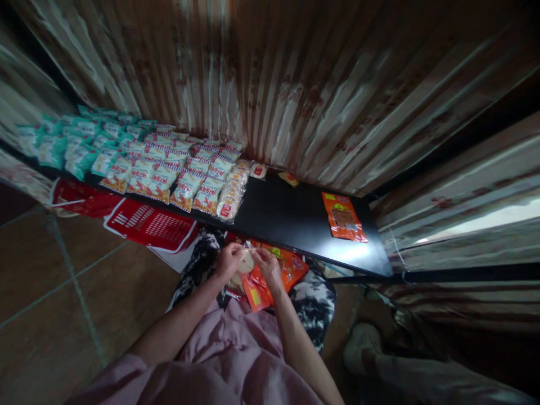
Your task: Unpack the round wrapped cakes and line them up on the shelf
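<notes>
Over my lap, a clear plastic packet (244, 262) with a pale round cracker-like piece inside is held up between both hands. My left hand (229, 260) is closed, its fingers pinching the packet's upper left edge. On the other side my right hand (266, 263) pinches the upper right edge, also closed. Orange snack bags (291, 266) lie on my lap beneath and beside the right hand. Another orange piece of packaging with a yellow patch (255, 297) hangs below the packet. Whether the packet's top is torn is too small to tell.
A narrow black shelf (278, 216) runs in front of my knees. On it stand rows of teal bags (80, 154), white-and-orange bags (185, 185), stacked clear cracker packs (232, 194), a small yellow packet (288, 179) and an orange bag (343, 216). Another person's shoe (361, 347) is at right.
</notes>
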